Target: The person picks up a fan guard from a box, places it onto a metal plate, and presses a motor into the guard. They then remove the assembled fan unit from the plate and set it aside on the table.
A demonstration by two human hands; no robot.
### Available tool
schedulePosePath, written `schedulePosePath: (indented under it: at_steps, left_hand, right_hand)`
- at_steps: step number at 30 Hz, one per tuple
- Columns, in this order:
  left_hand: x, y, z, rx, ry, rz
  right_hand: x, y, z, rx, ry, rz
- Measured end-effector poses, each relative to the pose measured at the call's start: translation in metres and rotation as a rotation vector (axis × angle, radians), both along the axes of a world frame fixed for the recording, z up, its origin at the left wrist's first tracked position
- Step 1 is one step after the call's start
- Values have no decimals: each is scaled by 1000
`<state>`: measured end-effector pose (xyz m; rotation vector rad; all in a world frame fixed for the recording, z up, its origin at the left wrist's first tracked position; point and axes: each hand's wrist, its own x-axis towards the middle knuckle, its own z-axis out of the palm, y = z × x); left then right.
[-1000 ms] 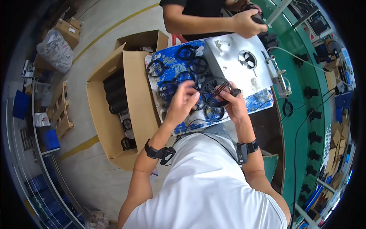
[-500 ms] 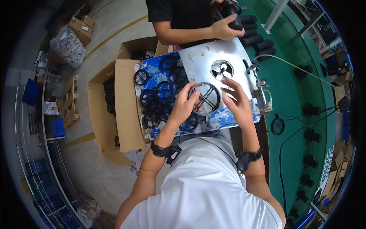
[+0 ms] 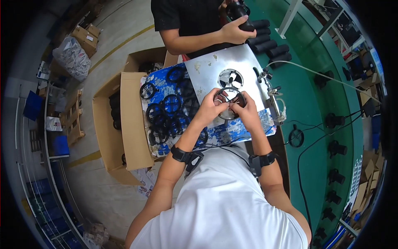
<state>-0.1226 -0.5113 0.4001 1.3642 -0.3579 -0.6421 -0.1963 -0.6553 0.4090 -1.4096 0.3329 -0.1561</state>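
A round black ring frame (image 3: 229,89) with thin crossbars is held up in front of me, over the near part of a shiny metal plate (image 3: 203,72). My left hand (image 3: 209,108) grips its left side, fingers curled round the rim. On the opposite side my right hand (image 3: 248,111) has closed on the rim too, both thumbs near the middle. Just beyond the ring is a round fixture (image 3: 231,79) in the plate, with light and dark shapes inside. Several similar black rings (image 3: 171,103) lie piled on the worn blue surface (image 3: 219,135) to my left.
Across the plate, a co-worker's hand (image 3: 235,33) holds a black cylindrical part (image 3: 237,11). Black cylinders (image 3: 265,45) lie on the green table (image 3: 306,95). Metal fittings with a hose (image 3: 271,91) line the plate's right edge. An open cardboard box (image 3: 134,124) stands at left.
My right hand has come in from being open beside the ring and now holds it. The ring is tilted differently. The whole view has shifted slightly.
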Motion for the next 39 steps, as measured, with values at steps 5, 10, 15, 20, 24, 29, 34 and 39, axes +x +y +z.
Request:
schedulePosePath:
  at_steps: [5,10,15,20,24,29,34,39]
  left_hand:
    - [22,-30,-21,302,-359,159]
    - [54,-51,-41,598,-784,281]
    - [90,-50,-56,749,-1101,231]
    - [84,-50,-68,874,-1050,45]
    - [66,-47,-57,905,-973,11]
    - [65,-47,-50,897,-909,5]
    - [69,-50,-55,874,-944,13]
    - [74,-44,-55,865,-908,-1]
  right_hand:
    - [24,-18,-36,-464,-95,-74]
    - [61,-26,-46,-678,-20,-247]
    - [85,-45,-55,-1116,-15,-250]
    - [77,-62,-67,-1251,-197,-88]
    - [52,-52,-58,-1009,-104,-123]
    - [-29,-97,49,-370,-125,62]
    - [-12,-230,-34,-564,-26,-216]
    - [-5,-235,-92,-946,56,59]
